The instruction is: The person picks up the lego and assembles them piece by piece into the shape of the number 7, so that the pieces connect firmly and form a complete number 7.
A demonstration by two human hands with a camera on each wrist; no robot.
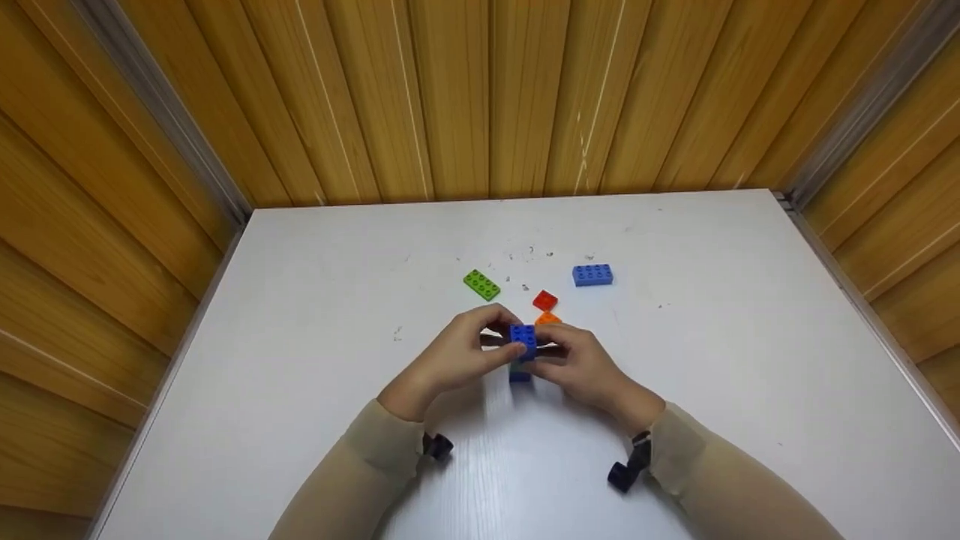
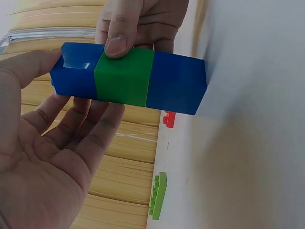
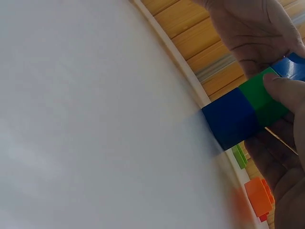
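Note:
An upright stack of three bricks is between both hands: a blue top brick (image 1: 523, 331), a green middle brick (image 2: 124, 78) and a blue bottom brick (image 2: 176, 83). Its lower end appears to meet the white table. My left hand (image 1: 461, 356) pinches the top brick, thumb on the near side. From the other side my right hand (image 1: 589, 367) grips the stack, its thumb on the green brick in both wrist views. The head view shows the green brick only as a sliver beneath the fingers.
Beyond the hands lie an orange brick (image 1: 548, 318), a red brick (image 1: 545, 301), a flat light-green brick (image 1: 481, 285) and a wider blue brick (image 1: 592, 275). The white table (image 1: 322, 300) ends at a wood-patterned wall (image 1: 450, 105).

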